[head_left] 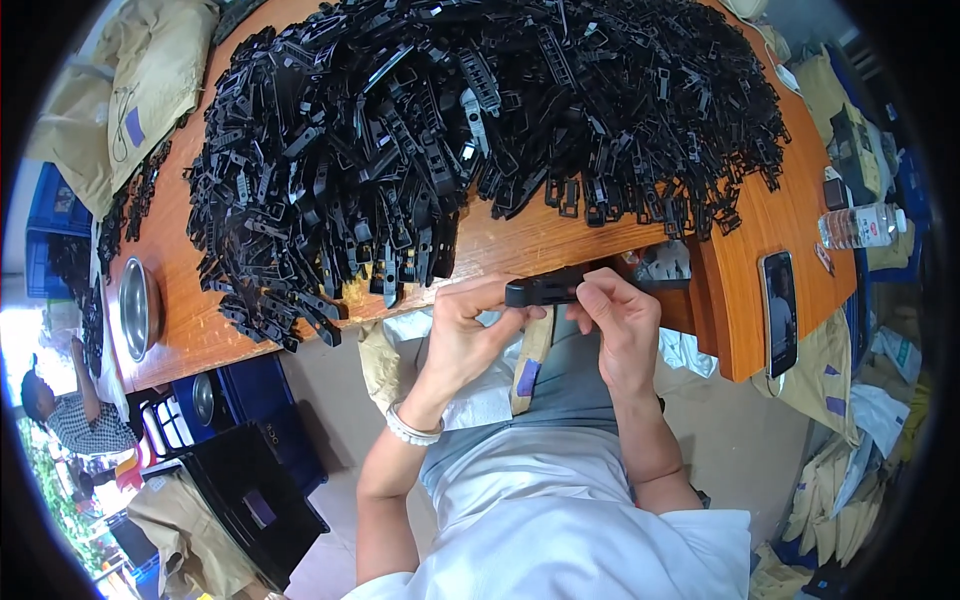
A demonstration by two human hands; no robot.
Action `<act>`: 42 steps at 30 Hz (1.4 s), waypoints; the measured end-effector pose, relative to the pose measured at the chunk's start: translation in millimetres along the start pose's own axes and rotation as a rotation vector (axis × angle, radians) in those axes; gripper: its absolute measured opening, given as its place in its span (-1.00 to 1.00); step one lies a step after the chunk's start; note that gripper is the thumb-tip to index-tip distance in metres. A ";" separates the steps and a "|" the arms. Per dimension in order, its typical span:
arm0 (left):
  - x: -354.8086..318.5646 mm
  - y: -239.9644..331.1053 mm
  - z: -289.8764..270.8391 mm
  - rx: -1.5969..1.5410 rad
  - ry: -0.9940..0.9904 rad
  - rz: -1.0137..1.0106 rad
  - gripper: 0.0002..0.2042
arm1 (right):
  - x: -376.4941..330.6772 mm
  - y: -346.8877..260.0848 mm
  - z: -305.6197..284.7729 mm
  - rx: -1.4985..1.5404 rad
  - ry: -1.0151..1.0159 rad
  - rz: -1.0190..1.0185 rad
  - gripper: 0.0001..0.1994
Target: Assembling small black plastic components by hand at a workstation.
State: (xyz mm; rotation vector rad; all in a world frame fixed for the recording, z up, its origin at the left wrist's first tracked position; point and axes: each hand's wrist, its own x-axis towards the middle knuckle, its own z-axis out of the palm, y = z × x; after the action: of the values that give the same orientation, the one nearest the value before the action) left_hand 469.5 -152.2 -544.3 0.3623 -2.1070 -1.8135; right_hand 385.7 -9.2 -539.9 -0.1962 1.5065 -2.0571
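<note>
A small, elongated black plastic part (540, 291) is held level just off the table's front edge, above my lap. My left hand (468, 325) pinches its rounded left end between thumb and fingers. At the other end, my right hand (620, 322) is closed with thumb against fingers, partly covering the part. Just beyond both hands, a big heap of black plastic pieces (400, 150) covers much of the wooden table (560, 237). Ladder-like strips and small frames show among them. Whether the held part is one piece or two joined pieces I cannot tell.
A metal bowl (140, 308) stands at the table's left end. To the right are a phone (779, 315) and a clear water bottle (862, 226). Below the tabletop, an open drawer space (664, 264) holds plastic bags. Another person (85, 405) is at far left, beyond dark bins (262, 500).
</note>
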 end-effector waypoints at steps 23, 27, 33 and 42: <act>78.1 29.9 -27.9 0.398 0.172 0.235 -0.95 | 0.9 6.9 -16.2 -0.083 -0.078 -0.165 -0.77; 127.5 34.9 -33.6 0.893 0.267 0.497 -0.87 | -0.6 8.4 -15.2 -0.087 -0.081 -0.099 -0.81; 174.3 47.9 -16.6 1.256 0.042 0.705 -0.79 | 0.6 11.1 -18.6 -0.076 -0.087 -0.054 -0.82; 207.0 44.6 -10.6 1.341 -0.213 0.880 -0.86 | 7.5 12.9 -18.3 -0.078 -0.123 -0.033 -0.84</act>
State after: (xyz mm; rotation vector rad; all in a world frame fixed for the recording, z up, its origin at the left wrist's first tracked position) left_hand 286.4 -238.4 -480.9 -0.4524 -2.6545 0.1612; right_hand 376.2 -0.5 -559.6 -0.3735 1.5186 -1.9749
